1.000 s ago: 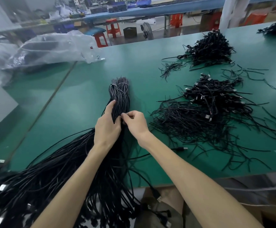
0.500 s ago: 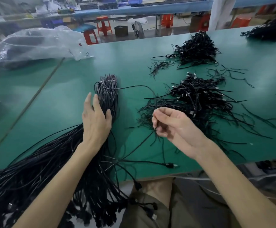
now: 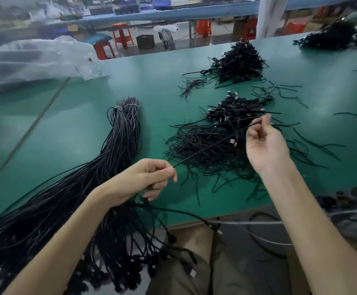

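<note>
I see the single thin black cable [image 3: 211, 146] now drawn taut between both hands. Half a second ago only the right hand had it, and the left lay flat on the bundle. The left has since taken the near end, so I judge one strand is pulled free and being straightened.

The left hand [image 3: 145, 179] pinches it between thumb and forefinger, other fingers curled under, just inside the near edge of the green workbench [image 3: 77, 128]. The right hand [image 3: 267, 145] pinches the far end at its fingertips, farther in, over the loose heap of short black cables with metal plugs [image 3: 205, 143].

The long tied bundle of black cords [image 3: 122, 133] lies left of both hands, untouched, trailing off the near edge. A clear plastic bag [image 3: 35, 58] sits by the far left edge.
</note>
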Demonstrator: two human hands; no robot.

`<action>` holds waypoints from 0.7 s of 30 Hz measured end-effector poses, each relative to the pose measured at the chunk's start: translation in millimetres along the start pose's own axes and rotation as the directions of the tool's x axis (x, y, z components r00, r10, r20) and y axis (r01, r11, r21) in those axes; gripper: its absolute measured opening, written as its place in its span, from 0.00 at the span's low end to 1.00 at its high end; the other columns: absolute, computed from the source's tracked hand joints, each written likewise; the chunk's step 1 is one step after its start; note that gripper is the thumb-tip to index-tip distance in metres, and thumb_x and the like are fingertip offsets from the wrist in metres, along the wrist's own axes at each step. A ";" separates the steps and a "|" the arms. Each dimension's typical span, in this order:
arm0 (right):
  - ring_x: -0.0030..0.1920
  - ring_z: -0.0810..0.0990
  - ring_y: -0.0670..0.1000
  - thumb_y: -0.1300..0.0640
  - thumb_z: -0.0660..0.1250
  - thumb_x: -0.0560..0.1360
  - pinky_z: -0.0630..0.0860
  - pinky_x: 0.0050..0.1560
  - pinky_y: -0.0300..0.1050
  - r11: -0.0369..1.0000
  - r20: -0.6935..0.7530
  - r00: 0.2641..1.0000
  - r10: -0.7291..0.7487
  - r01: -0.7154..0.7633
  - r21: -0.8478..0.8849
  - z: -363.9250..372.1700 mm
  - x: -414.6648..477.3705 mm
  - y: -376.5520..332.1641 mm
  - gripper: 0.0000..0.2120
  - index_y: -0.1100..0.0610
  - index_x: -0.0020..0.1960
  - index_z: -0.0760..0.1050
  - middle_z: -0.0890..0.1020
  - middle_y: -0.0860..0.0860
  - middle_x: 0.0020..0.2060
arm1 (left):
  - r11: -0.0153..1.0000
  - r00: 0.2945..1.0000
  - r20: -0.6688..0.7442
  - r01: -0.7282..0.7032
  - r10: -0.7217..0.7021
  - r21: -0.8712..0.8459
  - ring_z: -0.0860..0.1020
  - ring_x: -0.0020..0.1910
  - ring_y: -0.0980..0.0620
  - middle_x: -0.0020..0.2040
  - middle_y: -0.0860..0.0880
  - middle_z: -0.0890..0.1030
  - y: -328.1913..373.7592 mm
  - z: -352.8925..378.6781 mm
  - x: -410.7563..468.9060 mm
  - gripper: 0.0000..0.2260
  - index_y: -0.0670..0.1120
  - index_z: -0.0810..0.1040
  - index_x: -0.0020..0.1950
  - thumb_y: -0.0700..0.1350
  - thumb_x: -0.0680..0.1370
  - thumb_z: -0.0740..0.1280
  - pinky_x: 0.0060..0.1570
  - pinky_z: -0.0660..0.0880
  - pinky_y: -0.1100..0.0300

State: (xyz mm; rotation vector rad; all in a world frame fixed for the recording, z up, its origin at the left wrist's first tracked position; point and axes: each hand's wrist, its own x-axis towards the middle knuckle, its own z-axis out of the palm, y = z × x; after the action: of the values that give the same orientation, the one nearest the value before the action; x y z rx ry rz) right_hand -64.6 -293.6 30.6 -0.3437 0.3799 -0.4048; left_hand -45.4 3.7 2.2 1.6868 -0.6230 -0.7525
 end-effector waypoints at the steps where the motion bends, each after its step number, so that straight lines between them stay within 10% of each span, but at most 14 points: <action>1: 0.29 0.76 0.45 0.62 0.68 0.80 0.71 0.30 0.34 1.000 -0.016 1.000 -0.020 0.020 0.020 -3.2 3.9 -4.9 0.04 0.63 0.49 0.78 0.79 0.52 0.35 | 0.999 1.000 0.010 0.030 -0.030 0.017 0.63 0.25 0.52 0.33 0.49 0.66 -4.8 -6.2 -3.1 0.13 0.41 0.79 0.51 0.51 0.85 0.65 0.29 0.68 0.62; 7: 0.32 0.76 0.46 0.61 0.68 0.81 0.73 0.33 0.36 0.878 -0.008 0.999 -0.045 0.036 -0.478 -26.6 10.1 -5.3 0.05 0.63 0.48 0.79 0.80 0.51 0.34 | 0.915 0.949 -0.311 -0.088 -0.043 -0.395 0.63 0.24 0.58 0.35 0.51 0.69 -21.7 -26.5 0.2 0.12 0.40 0.81 0.60 0.47 0.82 0.68 0.21 0.62 0.67; 11: 0.30 0.70 0.46 0.61 0.67 0.82 0.66 0.28 0.39 0.704 0.074 0.996 -0.045 0.084 -0.705 -40.5 2.4 4.0 0.08 0.62 0.45 0.78 0.77 0.51 0.34 | 0.493 0.869 -0.477 -0.360 -0.133 -0.792 0.83 0.45 0.57 0.54 0.46 0.84 -13.6 -30.5 10.9 0.16 0.34 0.80 0.66 0.36 0.78 0.69 0.36 0.77 0.69; 17: 0.29 0.69 0.46 0.61 0.67 0.82 0.66 0.28 0.39 0.592 0.190 0.982 -0.003 0.155 -0.791 -52.5 -14.1 4.6 0.07 0.62 0.47 0.79 0.77 0.51 0.35 | 0.132 0.895 -0.446 -0.446 0.031 -0.885 0.81 0.63 0.54 0.67 0.46 0.81 -4.6 -18.3 11.5 0.15 0.36 0.79 0.68 0.40 0.82 0.68 0.58 0.79 0.61; 21: 0.30 0.69 0.46 0.60 0.66 0.82 0.66 0.28 0.39 0.523 0.188 0.981 0.035 0.143 -0.840 -62.8 -16.9 -1.7 0.07 0.64 0.50 0.78 0.77 0.50 0.35 | 0.432 0.872 -0.481 -0.403 -0.085 -0.807 0.74 0.38 0.57 0.43 0.54 0.76 0.6 -11.6 20.0 0.10 0.48 0.85 0.54 0.51 0.83 0.66 0.43 0.74 0.64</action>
State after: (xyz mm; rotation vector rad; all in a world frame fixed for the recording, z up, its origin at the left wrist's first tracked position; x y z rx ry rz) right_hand -105.9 -303.0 -18.8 -1.3812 0.3657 -0.2092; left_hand -23.6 -3.7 1.4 0.6910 0.0264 -0.3627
